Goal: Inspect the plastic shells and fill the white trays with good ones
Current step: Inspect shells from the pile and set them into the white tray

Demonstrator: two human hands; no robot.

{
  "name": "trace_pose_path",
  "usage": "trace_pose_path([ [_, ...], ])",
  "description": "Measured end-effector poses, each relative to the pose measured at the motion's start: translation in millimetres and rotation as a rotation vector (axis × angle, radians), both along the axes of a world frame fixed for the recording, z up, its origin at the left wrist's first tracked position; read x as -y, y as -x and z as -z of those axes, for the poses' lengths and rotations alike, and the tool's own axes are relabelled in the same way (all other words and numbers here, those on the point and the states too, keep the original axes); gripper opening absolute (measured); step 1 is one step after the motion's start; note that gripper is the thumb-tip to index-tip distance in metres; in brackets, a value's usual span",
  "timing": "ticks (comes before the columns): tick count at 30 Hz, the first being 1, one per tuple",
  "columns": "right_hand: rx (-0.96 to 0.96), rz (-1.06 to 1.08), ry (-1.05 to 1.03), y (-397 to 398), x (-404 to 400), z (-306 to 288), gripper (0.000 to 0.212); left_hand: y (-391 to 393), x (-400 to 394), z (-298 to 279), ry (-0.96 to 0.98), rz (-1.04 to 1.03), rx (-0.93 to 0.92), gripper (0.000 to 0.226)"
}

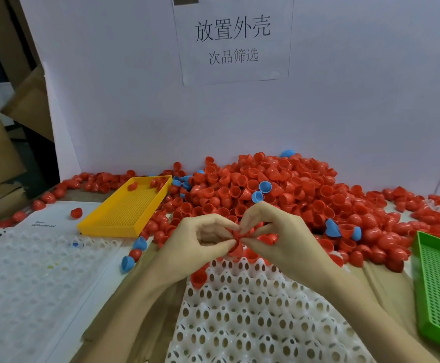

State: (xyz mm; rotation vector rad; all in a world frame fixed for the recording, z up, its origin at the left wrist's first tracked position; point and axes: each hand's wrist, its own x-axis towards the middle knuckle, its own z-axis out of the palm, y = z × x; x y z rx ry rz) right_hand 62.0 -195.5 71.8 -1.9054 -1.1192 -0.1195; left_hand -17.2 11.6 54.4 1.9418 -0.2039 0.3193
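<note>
Both hands met over the far edge of the white tray [253, 310] in the middle of the desk [140, 310]: left hand [198, 247] and right hand [279, 239] each pinched the same red shell [237, 243] at their fingertips. Big pile of red shells [279, 189], with a few blue ones, sat just behind. Second white tray [30, 271] lay at left, yellow tray [127, 208] behind it, green tray [439, 289] at right.
</note>
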Motion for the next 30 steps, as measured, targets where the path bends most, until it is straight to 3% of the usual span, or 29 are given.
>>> trace_pose_path([
  [7,-0.074,0.112,-0.045,-18,30,1,0.023,9,-24,-7,-0.303,-0.106,-0.076,0.013],
  [20,-0.193,0.286,-0.178,-38,73,28,0.028,8,-11,4,-0.728,-0.084,-0.170,0.013],
  [26,-0.176,0.336,-0.172,-39,79,33,0.031,7,-8,5,-0.756,-0.076,-0.145,0.011],
  [30,-0.041,0.544,-0.124,-44,86,34,0.028,7,-12,5,-0.718,-0.067,-0.150,0.011],
])
